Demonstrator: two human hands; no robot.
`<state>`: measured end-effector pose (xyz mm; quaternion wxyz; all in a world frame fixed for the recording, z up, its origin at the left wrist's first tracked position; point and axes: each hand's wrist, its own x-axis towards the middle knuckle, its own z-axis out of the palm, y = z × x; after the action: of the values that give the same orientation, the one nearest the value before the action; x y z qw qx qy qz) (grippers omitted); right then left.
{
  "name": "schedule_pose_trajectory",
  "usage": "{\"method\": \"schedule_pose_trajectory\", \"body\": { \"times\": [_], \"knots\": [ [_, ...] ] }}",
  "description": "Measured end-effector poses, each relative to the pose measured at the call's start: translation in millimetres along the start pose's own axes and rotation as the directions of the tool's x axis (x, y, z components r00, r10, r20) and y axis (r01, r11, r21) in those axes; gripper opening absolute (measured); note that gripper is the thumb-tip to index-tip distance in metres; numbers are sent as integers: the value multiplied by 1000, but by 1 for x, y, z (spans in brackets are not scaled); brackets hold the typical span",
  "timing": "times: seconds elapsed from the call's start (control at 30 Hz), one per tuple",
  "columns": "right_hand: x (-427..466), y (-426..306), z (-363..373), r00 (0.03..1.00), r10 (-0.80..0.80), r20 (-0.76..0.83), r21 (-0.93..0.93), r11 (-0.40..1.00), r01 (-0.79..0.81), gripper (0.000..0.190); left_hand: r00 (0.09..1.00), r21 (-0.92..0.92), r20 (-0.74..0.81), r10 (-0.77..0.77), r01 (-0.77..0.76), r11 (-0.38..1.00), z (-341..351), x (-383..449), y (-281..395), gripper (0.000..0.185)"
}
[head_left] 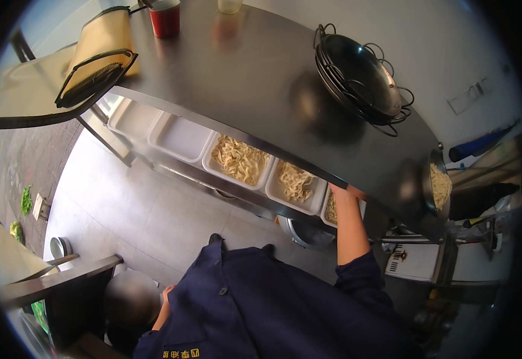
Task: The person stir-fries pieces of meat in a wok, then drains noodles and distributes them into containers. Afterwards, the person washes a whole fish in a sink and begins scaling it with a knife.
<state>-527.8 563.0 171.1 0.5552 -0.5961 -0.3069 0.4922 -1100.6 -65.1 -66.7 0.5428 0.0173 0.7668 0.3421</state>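
My right hand (345, 190) reaches under the front edge of the steel counter (252, 80), over the rightmost white tray (328, 221). The counter edge hides its fingers, so its grip does not show. Pale noodle-like strips (331, 210) lie in that tray. Left of it, a white tray (306, 210) holds a smaller heap of flat noodles (294, 181). Another tray (206, 165) is fuller of wide noodles (241, 160). Down at my side, my left hand (168, 292) is partly covered by my dark blue jacket, beside a round metal surface (133, 296).
Several nested small woks with wire handles (364, 76) stand on the counter. A pan (430, 179) of pale strips (440, 187) sits at its right end. A red cup (166, 20) and a yellow insulated bag (99, 54) are at the left. A metal basin (308, 233) is below the trays.
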Motion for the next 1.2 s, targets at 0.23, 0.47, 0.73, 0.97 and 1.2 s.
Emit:
{"method": "schedule_pose_trajectory", "body": {
  "times": [0.23, 0.47, 0.73, 0.97, 1.2],
  "knots": [
    [-68, 20, 42, 971, -35, 237, -600, 781, 175, 54, 1000, -13, -4, -12, 12, 1000, -13, 18, -38, 44],
    [-98, 37, 74, 939, -148, 309, -881, 328, 342, 52, 987, -42, 112, 115, -111, 993, -11, 44, -15, 40],
    [-58, -36, 3, 782, -403, 475, -808, 152, 570, 29, 972, 121, 100, 211, -223, 967, -7, 48, -19, 36],
    [-66, 0, 25, 675, -503, 540, -707, 164, 688, 31, 987, 140, 57, 153, -160, 977, -3, 33, -29, 33],
    [-27, -8, 29, 728, -411, 548, -785, 48, 618, 34, 999, -210, 34, -2, 9, 978, -11, 17, -12, 31]
  ]
}}
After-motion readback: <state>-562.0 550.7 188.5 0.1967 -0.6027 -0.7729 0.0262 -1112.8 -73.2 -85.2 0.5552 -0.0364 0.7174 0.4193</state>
